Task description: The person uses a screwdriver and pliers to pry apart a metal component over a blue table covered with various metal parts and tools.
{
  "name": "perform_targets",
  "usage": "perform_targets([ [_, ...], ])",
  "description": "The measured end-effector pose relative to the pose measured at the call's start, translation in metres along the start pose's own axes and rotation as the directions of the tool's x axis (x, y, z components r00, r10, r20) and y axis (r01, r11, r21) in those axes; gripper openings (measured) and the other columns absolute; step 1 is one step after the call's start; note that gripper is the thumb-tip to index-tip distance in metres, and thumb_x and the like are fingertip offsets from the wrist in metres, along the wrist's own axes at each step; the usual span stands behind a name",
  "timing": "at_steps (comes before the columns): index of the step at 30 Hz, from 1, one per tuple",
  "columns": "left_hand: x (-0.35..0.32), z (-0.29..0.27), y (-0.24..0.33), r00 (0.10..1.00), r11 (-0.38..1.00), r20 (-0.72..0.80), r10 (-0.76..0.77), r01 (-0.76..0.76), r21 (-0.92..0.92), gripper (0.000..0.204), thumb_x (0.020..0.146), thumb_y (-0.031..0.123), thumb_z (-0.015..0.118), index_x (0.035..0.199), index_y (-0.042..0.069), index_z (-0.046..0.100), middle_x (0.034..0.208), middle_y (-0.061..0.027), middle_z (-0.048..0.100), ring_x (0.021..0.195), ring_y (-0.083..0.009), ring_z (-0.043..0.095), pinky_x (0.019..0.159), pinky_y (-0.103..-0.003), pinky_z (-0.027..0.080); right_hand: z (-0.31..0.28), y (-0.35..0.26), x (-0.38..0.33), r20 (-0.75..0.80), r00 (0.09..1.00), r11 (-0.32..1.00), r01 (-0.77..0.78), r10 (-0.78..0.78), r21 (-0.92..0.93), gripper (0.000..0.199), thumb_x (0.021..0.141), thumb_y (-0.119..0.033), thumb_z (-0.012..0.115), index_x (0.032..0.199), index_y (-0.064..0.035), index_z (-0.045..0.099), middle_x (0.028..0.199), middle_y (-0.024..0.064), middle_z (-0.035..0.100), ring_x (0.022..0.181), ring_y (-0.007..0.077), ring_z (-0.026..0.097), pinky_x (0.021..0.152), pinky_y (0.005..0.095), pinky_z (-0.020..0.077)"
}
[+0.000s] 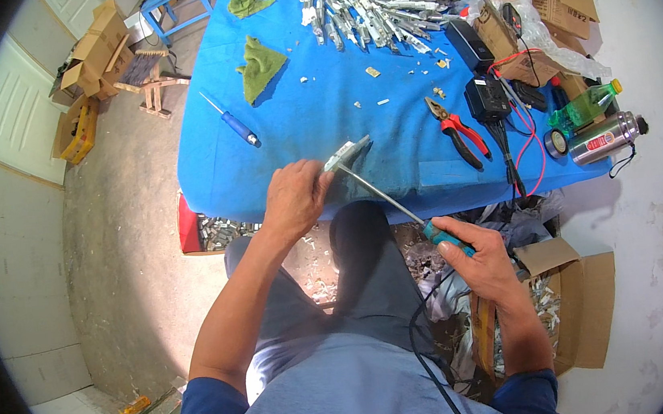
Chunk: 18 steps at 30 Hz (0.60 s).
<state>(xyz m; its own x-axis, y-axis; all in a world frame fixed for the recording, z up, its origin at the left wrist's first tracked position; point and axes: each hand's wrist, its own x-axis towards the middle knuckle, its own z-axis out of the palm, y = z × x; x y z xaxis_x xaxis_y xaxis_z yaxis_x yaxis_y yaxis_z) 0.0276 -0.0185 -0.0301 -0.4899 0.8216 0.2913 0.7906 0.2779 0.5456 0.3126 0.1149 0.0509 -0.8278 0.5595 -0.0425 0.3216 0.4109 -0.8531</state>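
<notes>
My left hand (296,198) is closed on one end of a small white and grey strip-shaped piece (348,153), held just above the table's near edge. In my right hand (482,260) is a screwdriver (385,195) with a teal handle and a long metal shaft. Its shaft slants up to the left, and the tip meets the piece beside my left fingertips. Whether the tip is wedged in or only touching, I cannot tell. On the blue cloth lie a blue-handled screwdriver (235,124) and pliers (461,133) with red and black handles.
Many similar strips (375,8) are heaped at the table's far side. Green rags (260,69) lie at left. Black adapters (486,98) with cables, a green bottle (583,106) and a steel flask (603,138) crowd the right. Below stand a red box (189,226) and a carton (596,300).
</notes>
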Motion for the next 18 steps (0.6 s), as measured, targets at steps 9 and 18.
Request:
perform_targets([
  [9,0.001,0.000,-0.001,1.000,1.000,-0.008,-0.011,0.011,-0.021,0.022,0.097,0.025,0.062,0.089,0.004,0.064,0.083,-0.0149,0.062,0.084,-0.0375,0.060,0.072,-0.049,0.042,0.000,0.000,0.002,0.029,0.992,0.988,-0.127,0.124,0.093,0.039,0.094,-0.018,0.069,0.128,0.0007,0.065,0.116,0.0185,0.072,0.108,0.0221,0.068,0.094,0.0328,0.0507],
  [18,0.003,-0.004,-0.002,0.997,0.999,0.058,-0.040,0.042,-0.022,0.026,0.098,0.029,0.061,0.099,0.003,0.068,0.086,-0.0177,0.065,0.085,-0.0402,0.061,0.074,-0.050,0.045,-0.002,0.009,0.006,0.062,0.987,0.972,-0.159,0.151,0.170,0.041,0.097,-0.020,0.068,0.131,0.0016,0.063,0.101,0.0063,0.069,0.083,0.0099,0.060,0.074,0.0265,0.0509],
])
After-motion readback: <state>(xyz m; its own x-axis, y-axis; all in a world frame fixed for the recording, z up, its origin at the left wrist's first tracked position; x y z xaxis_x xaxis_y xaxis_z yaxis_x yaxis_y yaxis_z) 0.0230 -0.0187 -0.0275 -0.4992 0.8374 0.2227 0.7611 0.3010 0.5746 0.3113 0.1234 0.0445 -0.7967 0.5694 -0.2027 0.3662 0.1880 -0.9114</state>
